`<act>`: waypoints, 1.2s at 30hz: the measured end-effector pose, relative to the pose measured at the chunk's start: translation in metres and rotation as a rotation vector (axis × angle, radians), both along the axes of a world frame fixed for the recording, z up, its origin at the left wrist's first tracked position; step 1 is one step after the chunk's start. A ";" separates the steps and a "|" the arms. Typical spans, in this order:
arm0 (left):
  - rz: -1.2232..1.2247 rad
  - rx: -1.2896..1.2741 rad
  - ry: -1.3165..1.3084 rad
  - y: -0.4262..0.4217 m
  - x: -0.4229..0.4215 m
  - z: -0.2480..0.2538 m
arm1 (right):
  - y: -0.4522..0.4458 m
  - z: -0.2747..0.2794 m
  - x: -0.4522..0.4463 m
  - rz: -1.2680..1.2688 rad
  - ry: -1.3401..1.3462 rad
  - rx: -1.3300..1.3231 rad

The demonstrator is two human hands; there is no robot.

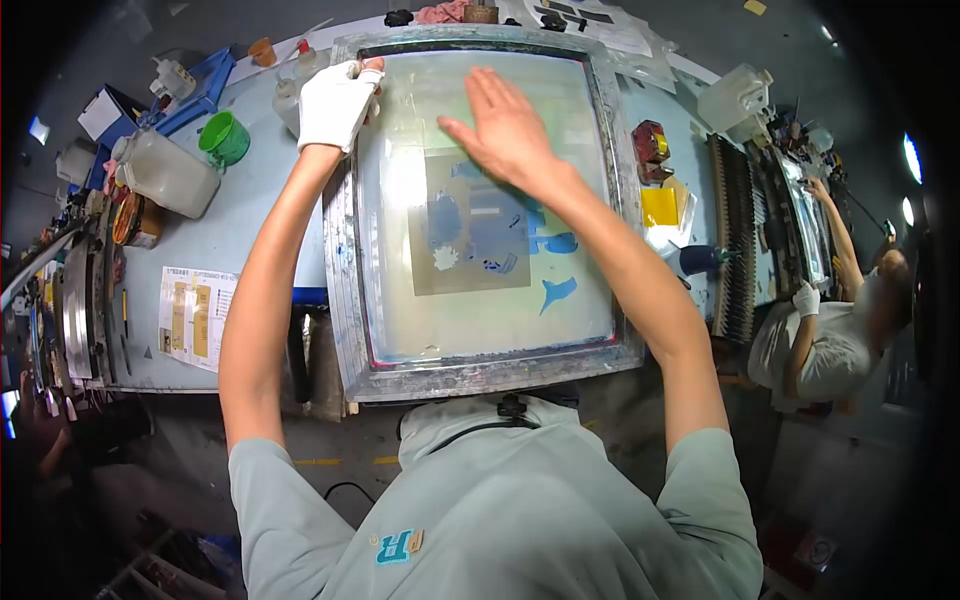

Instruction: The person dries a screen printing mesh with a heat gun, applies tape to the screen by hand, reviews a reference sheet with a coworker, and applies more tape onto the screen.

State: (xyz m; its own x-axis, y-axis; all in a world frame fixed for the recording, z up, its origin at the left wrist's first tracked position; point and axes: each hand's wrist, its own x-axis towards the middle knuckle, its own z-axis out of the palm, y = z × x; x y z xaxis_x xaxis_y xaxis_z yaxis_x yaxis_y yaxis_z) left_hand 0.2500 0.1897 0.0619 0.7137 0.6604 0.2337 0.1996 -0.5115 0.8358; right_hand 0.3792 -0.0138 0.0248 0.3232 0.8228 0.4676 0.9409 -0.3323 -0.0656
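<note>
A large screen printing frame (490, 382) with a metal rim lies in front of me, tilted slightly. Its pale mesh (395, 318) carries a grey rectangle with blue patches and several blue marks beside it. My left hand (338, 105), in a white glove with bare fingertips, is closed around the upper left rim. Bare and flat, my right hand (503, 130) rests against the upper mesh, its fingers stretched out and the thumb apart. Nothing shows between its fingers.
On the left of the table (180, 245) stand a green cup (224, 138), a white jug (168, 172) and a printed sheet (197, 315). A red and yellow tape dispenser (652, 150) and a dark-blue bottle (703, 260) sit right. A co-worker (835, 345) works at far right.
</note>
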 end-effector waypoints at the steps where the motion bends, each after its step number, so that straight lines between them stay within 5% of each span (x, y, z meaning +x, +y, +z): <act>1: -0.002 -0.003 0.006 -0.002 -0.002 -0.002 | -0.011 0.000 0.004 -0.002 0.006 -0.003; 3: 0.030 0.182 0.027 -0.004 -0.003 0.001 | -0.026 0.004 0.013 -0.063 0.045 -0.010; 8: 0.102 0.171 0.131 -0.002 0.004 -0.002 | -0.060 0.001 0.034 -0.223 0.033 -0.013; 14: 0.095 0.572 -0.008 -0.002 0.004 -0.011 | -0.061 -0.003 0.032 -0.286 0.027 -0.002; 18: 0.092 0.688 0.087 -0.018 0.005 -0.003 | -0.060 0.001 0.029 -0.249 0.032 -0.014; 20: 0.049 0.666 0.383 -0.034 0.005 0.016 | -0.064 0.007 0.029 -0.203 0.043 0.009; 23: -0.055 0.755 0.326 -0.050 0.015 0.015 | -0.064 0.007 0.027 -0.200 0.004 -0.053; 25: -0.225 0.841 0.022 -0.066 0.033 0.004 | -0.064 0.005 0.028 -0.199 -0.020 -0.022; 36: -0.372 0.978 0.002 -0.090 0.086 -0.016 | -0.074 0.016 0.045 -0.112 0.117 0.091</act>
State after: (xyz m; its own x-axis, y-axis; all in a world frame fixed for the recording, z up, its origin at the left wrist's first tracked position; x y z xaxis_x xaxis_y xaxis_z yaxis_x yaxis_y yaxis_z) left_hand 0.3362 0.0995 0.0454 0.8342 -0.0772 0.5460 -0.1078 -0.9939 0.0243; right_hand 0.4246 -0.0874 0.0405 0.4666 0.7346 0.4926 0.8827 -0.4218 -0.2070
